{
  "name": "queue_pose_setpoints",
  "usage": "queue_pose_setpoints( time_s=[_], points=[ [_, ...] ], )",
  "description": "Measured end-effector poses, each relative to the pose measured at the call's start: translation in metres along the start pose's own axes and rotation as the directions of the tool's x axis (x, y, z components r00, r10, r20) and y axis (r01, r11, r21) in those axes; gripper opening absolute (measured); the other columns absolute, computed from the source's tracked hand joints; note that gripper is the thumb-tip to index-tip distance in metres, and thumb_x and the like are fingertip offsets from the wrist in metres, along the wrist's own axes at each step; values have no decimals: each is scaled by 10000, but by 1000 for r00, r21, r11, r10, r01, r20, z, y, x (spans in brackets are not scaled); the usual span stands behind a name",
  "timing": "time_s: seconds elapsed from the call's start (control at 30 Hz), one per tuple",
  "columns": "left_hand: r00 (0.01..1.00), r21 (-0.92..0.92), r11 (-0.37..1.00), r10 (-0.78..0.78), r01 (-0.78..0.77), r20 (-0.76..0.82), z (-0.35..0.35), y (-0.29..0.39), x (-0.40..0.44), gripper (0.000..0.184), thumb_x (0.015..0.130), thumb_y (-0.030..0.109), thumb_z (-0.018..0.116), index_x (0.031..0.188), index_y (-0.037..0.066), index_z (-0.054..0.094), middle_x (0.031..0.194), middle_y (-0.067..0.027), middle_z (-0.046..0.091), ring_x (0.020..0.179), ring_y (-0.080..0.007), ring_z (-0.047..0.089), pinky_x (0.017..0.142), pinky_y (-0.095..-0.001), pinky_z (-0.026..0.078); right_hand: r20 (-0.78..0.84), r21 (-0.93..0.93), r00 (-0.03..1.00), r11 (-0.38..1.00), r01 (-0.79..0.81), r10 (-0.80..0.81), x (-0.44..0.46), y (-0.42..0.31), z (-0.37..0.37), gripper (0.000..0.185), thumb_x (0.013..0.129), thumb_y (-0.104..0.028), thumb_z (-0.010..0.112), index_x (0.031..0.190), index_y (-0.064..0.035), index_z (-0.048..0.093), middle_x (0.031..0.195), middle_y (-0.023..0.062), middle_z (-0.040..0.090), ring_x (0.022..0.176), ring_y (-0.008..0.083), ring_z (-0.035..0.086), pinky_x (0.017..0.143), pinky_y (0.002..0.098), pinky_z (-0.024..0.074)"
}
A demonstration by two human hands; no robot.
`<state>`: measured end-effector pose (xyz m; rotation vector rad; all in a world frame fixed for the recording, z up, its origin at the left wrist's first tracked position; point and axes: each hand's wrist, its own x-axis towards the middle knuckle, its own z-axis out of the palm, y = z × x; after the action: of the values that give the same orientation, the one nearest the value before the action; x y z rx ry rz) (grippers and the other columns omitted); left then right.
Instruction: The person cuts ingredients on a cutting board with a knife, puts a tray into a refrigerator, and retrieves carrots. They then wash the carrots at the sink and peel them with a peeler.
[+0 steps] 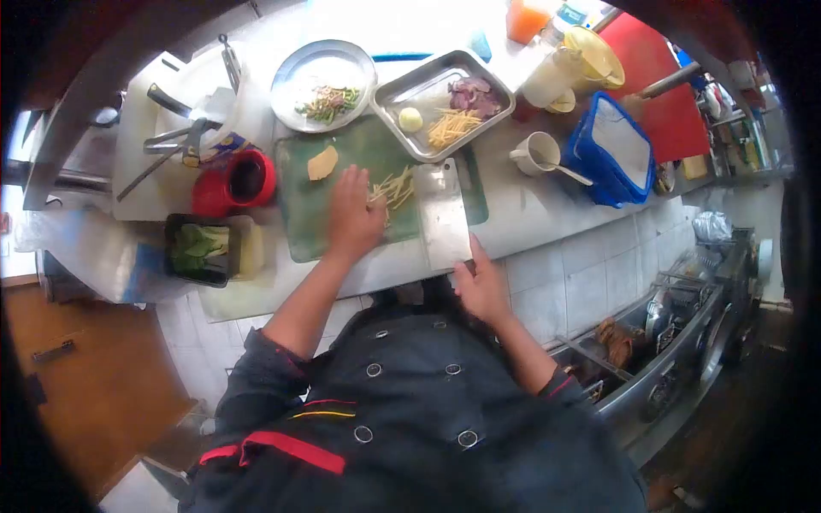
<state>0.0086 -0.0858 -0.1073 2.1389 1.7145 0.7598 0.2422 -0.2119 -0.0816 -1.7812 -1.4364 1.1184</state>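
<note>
In my right hand (481,286) is the handle of a cleaver (445,218), its broad blade lying over the front right part of a green cutting board (301,222). My left hand (355,214) rests on the board with fingers stretched out and together, next to a pile of thin pale strips (393,190). Some strips may lie under its fingers. A flat pale slice (322,163) sits behind that hand. Beyond the board, a metal tray (416,85) holds more yellow strips (455,128), sliced purplish pieces (475,97) and a small round pale piece (410,119).
A plate (295,73) with chopped greens stands at the back. On the left are a red container (214,190), a black tub of leafy greens (198,272) and knives (168,101). To the right stand a white mug (537,154) and a blue-lined container (590,150).
</note>
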Motion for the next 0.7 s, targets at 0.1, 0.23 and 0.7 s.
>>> queue_pose_setpoints(
  time_s=[0.1,0.23,0.7],
  points=[
    [999,-30,999,24,-26,-45,7,4,4,522,844,257,547,1276,-19,454,1371,-234,398,1295,-390,339,1085,-455,253,34,85,999,996,5,-8,-5,1,14,553,889,-96,530,1406,-63,338,868,101,604,632,123,584,567,273,480],
    [998,-50,997,50,-52,-31,4,2,5,488,830,252,552,1230,-23,500,1326,-239,445,1263,-398,372,1071,-460,270,87,312,984,933,-177,158,-27,-13,6,534,899,-81,522,1402,-70,345,872,51,578,604,88,519,529,236,454],
    [999,-8,1000,-16,16,-32,21,20,16,454,856,237,519,1240,-3,513,1332,-232,446,1274,-380,375,1080,-444,269,121,213,977,956,-201,178,1,-41,60,560,905,-69,484,1426,-73,281,805,48,588,552,101,528,505,260,471]
  ],
)
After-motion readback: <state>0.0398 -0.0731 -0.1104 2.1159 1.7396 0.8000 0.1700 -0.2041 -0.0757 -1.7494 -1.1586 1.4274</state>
